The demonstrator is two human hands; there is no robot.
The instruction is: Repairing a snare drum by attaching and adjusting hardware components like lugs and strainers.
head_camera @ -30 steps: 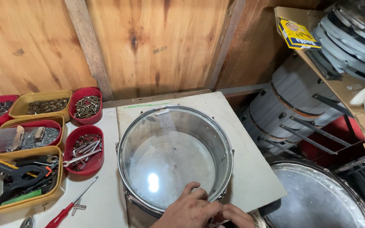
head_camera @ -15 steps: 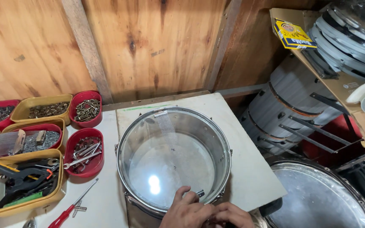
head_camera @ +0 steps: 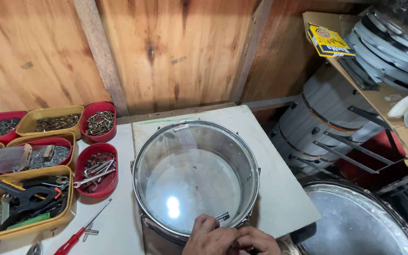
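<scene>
A chrome snare drum [head_camera: 195,182] with a clear head stands on a white board [head_camera: 279,189]. Both my hands sit together at the drum's near rim. My left hand [head_camera: 208,238] has its fingers curled over the rim beside a small metal key-like tool [head_camera: 223,217] that lies on the hoop. My right hand [head_camera: 256,240] is closed next to the left one, fingers pinched at the rim; what it grips is hidden. The lower parts of both hands are cut off by the frame edge.
Red and yellow trays of screws and hardware [head_camera: 48,141] stand at left, with a clamp [head_camera: 24,198] and a red screwdriver [head_camera: 79,231] near them. Stacked drums [head_camera: 327,123] and hoops [head_camera: 388,38] fill the right. Another drum [head_camera: 355,222] sits at bottom right.
My hands have shifted slightly along the near rim, and the view has tilted a little. The drum has stayed in place.
</scene>
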